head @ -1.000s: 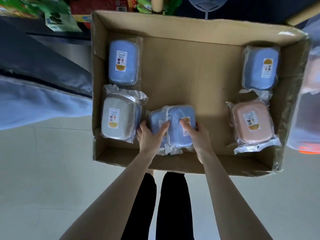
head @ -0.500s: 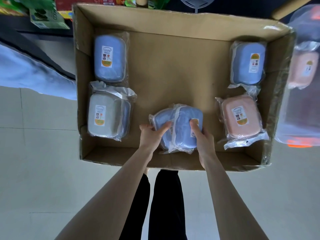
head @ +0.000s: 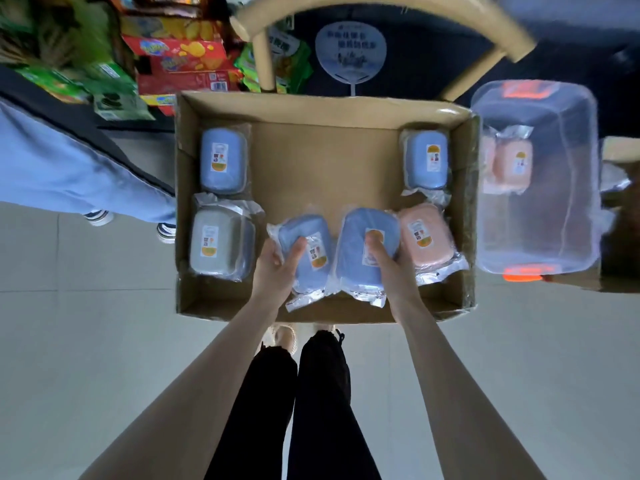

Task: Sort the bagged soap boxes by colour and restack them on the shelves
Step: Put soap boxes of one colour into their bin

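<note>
Head view. The cardboard box [head: 325, 112] held a far-left blue soap box [head: 223, 161], a grey soap box [head: 216, 249], a far-right blue soap box [head: 426, 159] and a pink soap box [head: 424, 235]. The clear plastic bin [head: 571, 202] beside it held another pink one [head: 512, 164]. All were rounded rectangles in crinkled film. Your left grip [head: 277, 268] clasped one blue bagged box [head: 311, 258]. Your right grip [head: 388, 261] clasped a second blue bagged box [head: 360, 251]. The two sat side by side over the carton's near end.

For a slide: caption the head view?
Left hand grips the left bagged blue plastic soap box, right hand the right bagged blue plastic soap box, in an open brown cardboard box.
</note>
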Demonstrator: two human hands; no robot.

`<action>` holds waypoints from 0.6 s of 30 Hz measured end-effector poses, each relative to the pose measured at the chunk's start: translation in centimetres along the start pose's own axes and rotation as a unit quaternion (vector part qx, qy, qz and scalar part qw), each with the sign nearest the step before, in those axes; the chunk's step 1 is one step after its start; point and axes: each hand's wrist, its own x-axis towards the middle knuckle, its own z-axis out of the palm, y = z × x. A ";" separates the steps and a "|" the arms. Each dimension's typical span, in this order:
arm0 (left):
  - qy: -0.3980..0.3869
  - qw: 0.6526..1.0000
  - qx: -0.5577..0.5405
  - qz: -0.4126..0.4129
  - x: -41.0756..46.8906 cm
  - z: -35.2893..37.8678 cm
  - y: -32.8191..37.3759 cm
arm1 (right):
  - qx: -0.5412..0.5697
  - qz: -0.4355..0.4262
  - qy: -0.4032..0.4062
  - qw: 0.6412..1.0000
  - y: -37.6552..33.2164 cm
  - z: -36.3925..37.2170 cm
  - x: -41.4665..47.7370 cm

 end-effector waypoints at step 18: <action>-0.106 0.945 -0.022 0.309 -18.6 -1.7 24.0 | 0.066 -0.219 0.144 0.963 -19.7 -13.3 -18.5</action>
